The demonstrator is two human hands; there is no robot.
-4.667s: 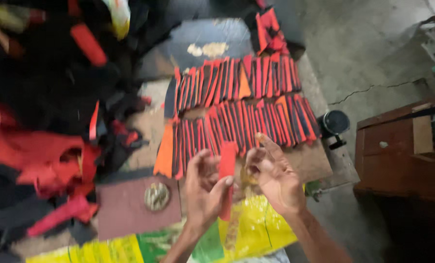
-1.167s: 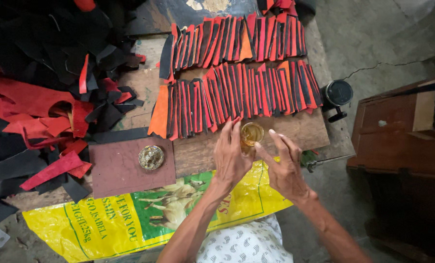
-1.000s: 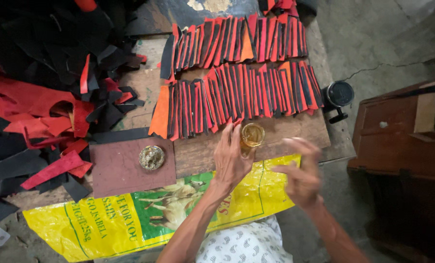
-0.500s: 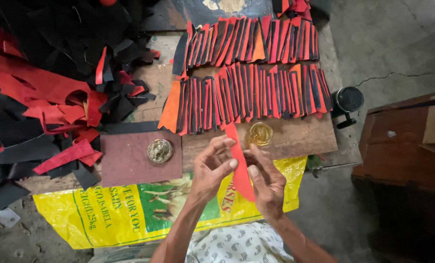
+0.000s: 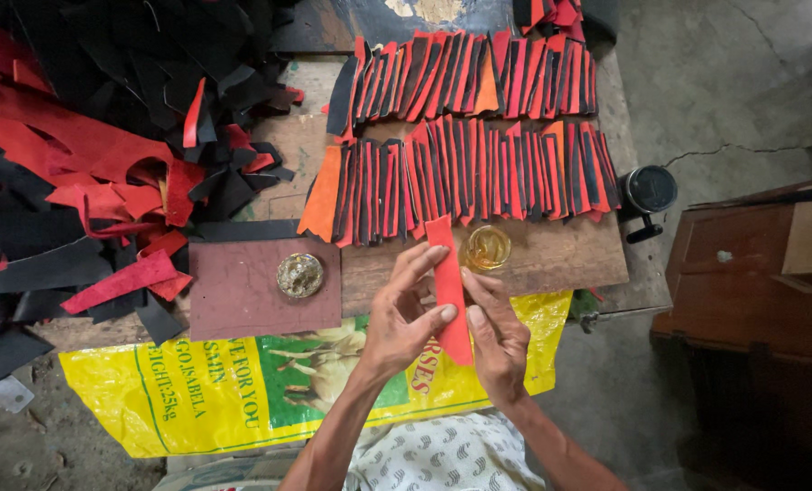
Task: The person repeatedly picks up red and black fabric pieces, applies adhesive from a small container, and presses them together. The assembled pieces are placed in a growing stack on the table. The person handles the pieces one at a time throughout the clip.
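- The left hand [image 5: 406,314] and the right hand [image 5: 497,336] both pinch one red strip [image 5: 449,286] between thumb and fingers, the other fingers loosely spread.
- The strip is upright above the wooden board [image 5: 551,259], just beside a small yellow tin [image 5: 487,246].
- Rows of red and black strips [image 5: 479,168] lie behind.

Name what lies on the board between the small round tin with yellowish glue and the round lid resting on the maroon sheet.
In the head view, between the glue tin and the lid lie bare wooden board and the maroon sheet; the left hand reaches over it, holding the red strip.
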